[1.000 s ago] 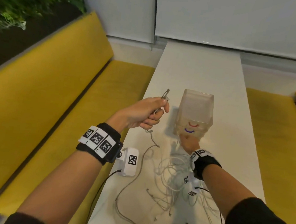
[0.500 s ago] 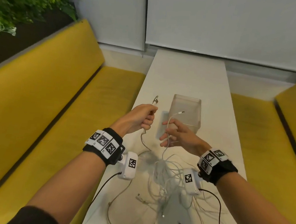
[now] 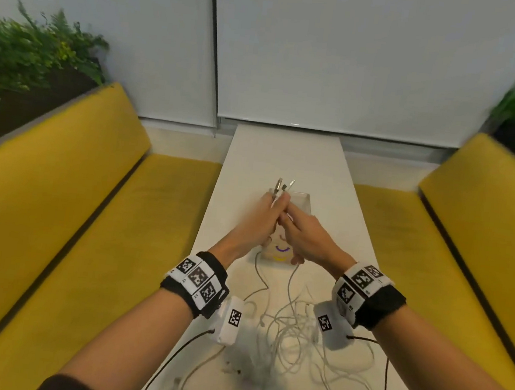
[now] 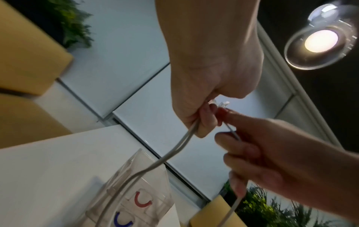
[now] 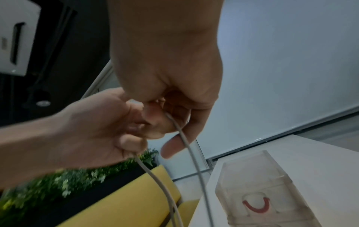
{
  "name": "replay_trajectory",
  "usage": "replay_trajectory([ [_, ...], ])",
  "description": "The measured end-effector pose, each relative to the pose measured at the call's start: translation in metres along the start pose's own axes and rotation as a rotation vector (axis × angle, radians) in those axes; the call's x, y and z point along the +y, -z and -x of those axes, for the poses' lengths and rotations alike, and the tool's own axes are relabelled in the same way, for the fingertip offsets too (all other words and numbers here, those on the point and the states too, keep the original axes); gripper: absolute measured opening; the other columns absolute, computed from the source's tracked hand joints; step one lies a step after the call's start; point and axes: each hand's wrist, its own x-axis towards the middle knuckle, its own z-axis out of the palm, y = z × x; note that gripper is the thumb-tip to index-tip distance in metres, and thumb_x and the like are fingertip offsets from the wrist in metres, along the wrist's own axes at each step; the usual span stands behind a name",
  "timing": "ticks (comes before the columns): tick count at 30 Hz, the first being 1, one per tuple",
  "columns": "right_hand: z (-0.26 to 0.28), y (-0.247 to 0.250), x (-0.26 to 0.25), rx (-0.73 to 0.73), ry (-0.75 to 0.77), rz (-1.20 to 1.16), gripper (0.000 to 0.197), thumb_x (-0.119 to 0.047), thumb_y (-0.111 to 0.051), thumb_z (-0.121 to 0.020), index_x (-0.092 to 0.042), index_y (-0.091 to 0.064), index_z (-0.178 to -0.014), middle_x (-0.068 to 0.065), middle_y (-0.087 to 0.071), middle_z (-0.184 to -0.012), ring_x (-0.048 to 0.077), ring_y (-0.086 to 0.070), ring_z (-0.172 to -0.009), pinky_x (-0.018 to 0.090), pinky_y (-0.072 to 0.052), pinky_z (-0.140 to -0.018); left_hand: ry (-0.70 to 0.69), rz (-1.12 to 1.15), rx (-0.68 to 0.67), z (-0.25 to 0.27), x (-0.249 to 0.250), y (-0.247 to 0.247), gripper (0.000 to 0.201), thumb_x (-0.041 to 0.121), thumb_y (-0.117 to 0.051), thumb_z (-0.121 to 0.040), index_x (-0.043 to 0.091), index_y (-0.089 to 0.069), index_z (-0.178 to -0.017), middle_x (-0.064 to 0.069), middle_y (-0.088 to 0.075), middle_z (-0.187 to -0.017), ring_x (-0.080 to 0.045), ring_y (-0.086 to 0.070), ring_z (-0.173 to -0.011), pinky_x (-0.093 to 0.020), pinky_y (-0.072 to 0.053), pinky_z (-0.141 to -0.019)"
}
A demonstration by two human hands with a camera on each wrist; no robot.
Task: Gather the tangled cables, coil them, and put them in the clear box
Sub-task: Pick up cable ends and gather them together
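Both hands meet above the table. The left hand (image 3: 258, 217) pinches one plug end of a thin white cable (image 4: 182, 141); the right hand (image 3: 304, 236) pinches the other beside it. Both strands hang down to the tangled white cables (image 3: 292, 335) near the wrists. The clear plastic box (image 3: 301, 199) stands just beyond and beneath the hands, equally near each.

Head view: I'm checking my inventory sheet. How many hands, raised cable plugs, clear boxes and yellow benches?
Left hand, right hand: 2
Cable plugs: 2
Clear box: 1
Yellow benches: 2
Total: 7
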Motion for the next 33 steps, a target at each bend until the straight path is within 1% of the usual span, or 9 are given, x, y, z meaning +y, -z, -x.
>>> replay_trajectory([
  [5, 0.0, 0.008, -0.002, 0.045, 0.013, 0.001, 0.024, -0.032, -0.037, -0.103, -0.023, -0.057, -0.112, 0.026, -0.067, -0.091, 0.032, -0.06, -0.054, 0.032, -0.054, -0.044, -0.157, -0.038, 0.141, 0.001, 0.003, -0.014, 0.019, 0.028, -0.038, -0.108, 0.021, -0.042, -0.09, 0.006, -0.046, -0.079, 0.004, -0.045, -0.057, -0.013, -0.037, -0.052],
  [8, 0.0, -0.001, -0.003, 0.001, 0.047, 0.007, 0.028, -0.033, -0.037, -0.105, -0.017, -0.057, -0.113, 0.009, -0.068, -0.082, 0.036, -0.06, -0.058, 0.042, -0.057, -0.051, -0.162, 0.032, 0.204, -0.005, 0.007, -0.011, 0.017, 0.029, -0.038, -0.108, 0.018, -0.048, -0.099, 0.004, -0.05, -0.085, -0.003, -0.048, -0.068, -0.015, -0.041, -0.058],
  [10, 0.002, -0.004, -0.004, 0.039, 0.066, -0.037, 0.025, -0.03, -0.037, -0.105, -0.021, -0.059, -0.112, -0.008, -0.063, -0.073, 0.029, -0.056, -0.056, 0.036, -0.055, -0.049, -0.164, 0.044, 0.159, -0.006, 0.009, -0.01, 0.021, 0.033, -0.037, -0.108, 0.021, -0.048, -0.094, 0.004, -0.047, -0.081, -0.004, -0.047, -0.068, -0.019, -0.042, -0.062],
  [16, 0.012, 0.002, 0.0, -0.014, 0.126, -0.056, 0.039, -0.038, -0.037, -0.105, -0.009, -0.053, -0.085, -0.003, -0.046, -0.066, 0.011, -0.044, -0.057, 0.038, -0.048, -0.059, -0.139, 0.48, 0.292, -0.007, 0.029, -0.003, 0.029, 0.024, -0.034, -0.108, 0.013, -0.042, -0.082, 0.003, -0.041, -0.06, -0.014, -0.051, -0.058, -0.04, -0.053, -0.074],
  [19, 0.021, 0.007, 0.021, -0.05, 0.097, -0.049, 0.045, -0.038, -0.038, -0.105, -0.006, -0.046, -0.074, 0.001, -0.044, -0.066, 0.015, -0.042, -0.059, 0.034, -0.039, -0.06, -0.181, 0.755, 0.371, -0.004, 0.06, 0.014, 0.027, 0.023, -0.035, -0.109, 0.013, -0.039, -0.084, 0.002, -0.033, -0.059, -0.011, -0.036, -0.046, -0.029, -0.045, -0.048],
  [22, 0.031, 0.014, 0.046, -0.058, 0.018, -0.058, 0.042, -0.041, -0.037, -0.104, -0.018, -0.047, -0.071, -0.003, -0.043, -0.063, 0.014, -0.041, -0.057, 0.032, -0.038, -0.058, -0.298, 0.686, 0.472, -0.001, 0.081, 0.039, 0.022, 0.026, -0.04, -0.106, 0.013, -0.041, -0.089, 0.004, -0.03, -0.062, -0.009, -0.022, -0.048, -0.023, -0.021, -0.04],
  [26, 0.034, 0.022, 0.046, -0.018, -0.012, -0.07, 0.045, -0.043, -0.034, -0.104, -0.011, -0.047, -0.076, -0.005, -0.041, -0.064, 0.009, -0.036, -0.057, 0.027, -0.033, -0.056, -0.42, 0.146, 0.322, 0.007, 0.083, 0.036, 0.02, 0.019, -0.06, -0.096, 0.01, -0.049, -0.109, -0.004, -0.057, -0.07, -0.019, -0.051, -0.051, -0.037, -0.035, -0.042],
  [29, 0.028, 0.03, 0.011, 0.012, 0.067, -0.039, 0.037, -0.032, -0.031, -0.107, -0.019, -0.043, -0.074, -0.006, -0.044, -0.067, 0.007, -0.038, -0.057, 0.024, -0.036, -0.056, -0.408, -0.391, 0.074, 0.006, 0.058, 0.012, 0.023, 0.026, -0.068, -0.093, 0.014, -0.062, -0.112, 0.011, -0.05, -0.062, -0.005, -0.044, -0.05, -0.024, -0.038, -0.052],
  [33, 0.024, 0.046, -0.02, -0.102, 0.075, -0.13, 0.028, -0.016, -0.033, -0.105, -0.018, -0.047, -0.081, -0.008, -0.039, -0.067, 0.001, -0.035, -0.053, 0.014, -0.033, -0.05, -0.265, -0.355, -0.042, 0.005, 0.038, 0.003, 0.035, 0.035, -0.06, -0.098, 0.017, -0.06, -0.069, 0.015, -0.05, -0.048, -0.001, -0.041, -0.042, -0.022, -0.032, -0.047],
])
